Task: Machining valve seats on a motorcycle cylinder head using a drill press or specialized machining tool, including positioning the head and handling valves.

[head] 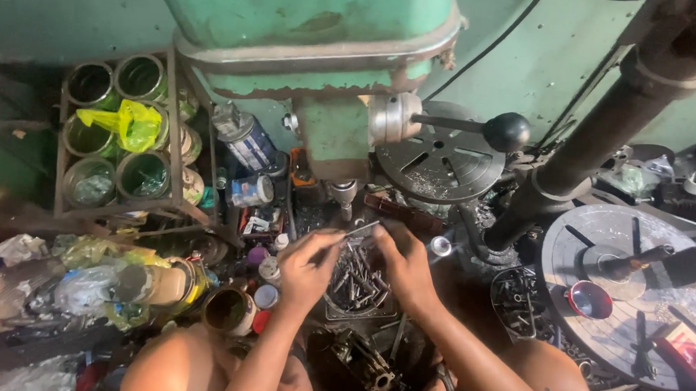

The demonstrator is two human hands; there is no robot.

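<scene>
My left hand [307,266] and my right hand [404,262] meet over a tray of drill bits [356,283] under the green drill press [322,69]. Together they hold a small clear plastic packet [362,232] by its two ends; the fingers are pinched on it. The drill chuck [343,195] hangs just above and behind the hands. Dark metal bits lie heaped in the tray between my wrists. My bare knees show at the bottom edge.
A rack of open tins [116,134] stands at the left, one with a yellow-green bag. Round slotted metal tables [441,162] [617,293] sit behind and at the right. A black-knobbed lever [506,131] juts right. Jars, cans and scrap crowd the left.
</scene>
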